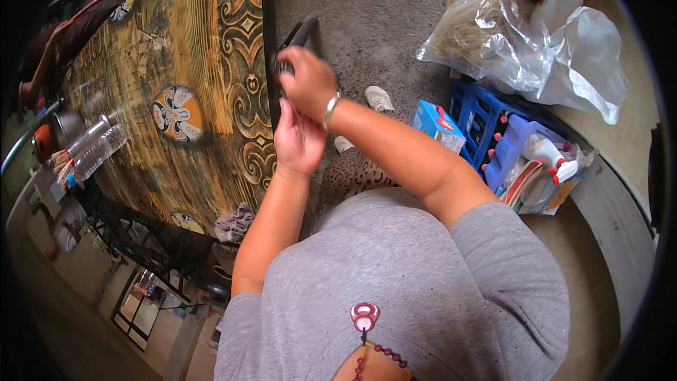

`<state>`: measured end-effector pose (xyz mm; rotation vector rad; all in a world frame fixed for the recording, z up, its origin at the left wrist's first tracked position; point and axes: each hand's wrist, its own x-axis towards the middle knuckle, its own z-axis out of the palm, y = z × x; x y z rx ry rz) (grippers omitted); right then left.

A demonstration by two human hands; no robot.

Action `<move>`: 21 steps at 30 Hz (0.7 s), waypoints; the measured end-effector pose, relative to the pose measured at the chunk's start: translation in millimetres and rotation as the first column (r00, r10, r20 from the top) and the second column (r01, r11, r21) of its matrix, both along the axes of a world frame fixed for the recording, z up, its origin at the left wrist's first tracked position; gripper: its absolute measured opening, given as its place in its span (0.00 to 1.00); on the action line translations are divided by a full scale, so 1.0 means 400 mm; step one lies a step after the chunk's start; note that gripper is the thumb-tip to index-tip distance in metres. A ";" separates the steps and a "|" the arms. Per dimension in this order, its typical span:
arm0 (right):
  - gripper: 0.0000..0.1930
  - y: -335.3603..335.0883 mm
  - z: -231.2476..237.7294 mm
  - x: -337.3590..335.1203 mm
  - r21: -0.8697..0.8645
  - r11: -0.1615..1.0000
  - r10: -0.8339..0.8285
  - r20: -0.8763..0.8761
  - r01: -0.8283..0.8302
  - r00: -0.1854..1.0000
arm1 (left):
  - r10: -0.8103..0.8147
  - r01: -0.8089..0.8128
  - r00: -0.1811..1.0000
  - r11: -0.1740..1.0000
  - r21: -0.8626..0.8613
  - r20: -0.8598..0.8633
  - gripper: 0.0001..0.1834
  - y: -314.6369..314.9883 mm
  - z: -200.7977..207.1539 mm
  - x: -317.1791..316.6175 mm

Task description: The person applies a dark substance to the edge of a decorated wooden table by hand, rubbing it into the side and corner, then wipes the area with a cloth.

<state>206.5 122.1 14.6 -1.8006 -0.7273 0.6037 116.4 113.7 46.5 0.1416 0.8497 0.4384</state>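
My right hand [308, 85], with a silver bracelet at its wrist, is raised by the table's right edge, its fingers curled and smeared by motion. Something small and dark shows at its fingertips, too blurred to name. Below it is my left hand [300, 142], palm up with the thumb stretched out; its other fingers are hidden behind my right hand and wrist. Just beyond the hands a black curved object [302, 32] sticks out beside the table edge. The table [204, 88] has a wood-grain top with scroll patterns and painted masks.
On the table's left lie clear plastic bottles [99, 152] and a bundle of thin sticks [62, 162]. A crumpled grey cloth [234, 224] sits at the near corner. To my right are a blue crate [474, 116], a clear plastic bag [525, 49] and a spray bottle [546, 152]. Another person's arm [44, 56] shows far left.
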 end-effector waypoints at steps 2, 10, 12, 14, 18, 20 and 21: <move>0.12 0.044 -0.002 0.044 0.036 0.996 -0.085 0.021 0.084 0.996 | -0.029 0.026 0.999 0.996 0.088 0.030 0.26 0.040 0.008 0.044; 0.11 -0.080 0.035 -0.059 0.122 0.976 0.186 -0.031 -0.181 0.982 | 0.017 -0.019 0.996 1.000 -0.017 -0.088 0.31 -0.061 0.069 -0.040; 0.11 -0.060 0.040 -0.032 0.040 0.966 0.257 -0.007 -0.256 0.966 | -0.004 0.003 0.998 1.000 -0.014 -0.056 0.30 -0.047 0.063 -0.035; 0.11 -0.029 0.041 -0.009 0.036 0.984 0.170 0.048 -0.172 0.984 | -0.027 0.028 0.999 1.000 0.013 -0.039 0.29 -0.021 0.056 -0.020; 0.12 0.038 0.063 0.052 0.015 0.999 0.042 0.061 -0.043 0.997 | -0.050 0.048 0.999 0.994 0.098 0.014 0.28 0.026 0.054 0.036; 0.12 0.024 0.059 0.046 0.003 0.997 0.079 0.047 -0.079 0.996 | -0.068 0.067 0.998 0.993 0.094 0.015 0.28 0.029 0.057 0.043; 0.12 0.011 0.053 0.042 -0.005 0.995 0.096 0.043 -0.096 0.994 | -0.075 0.076 0.997 0.989 0.125 -0.009 0.29 0.011 0.066 0.042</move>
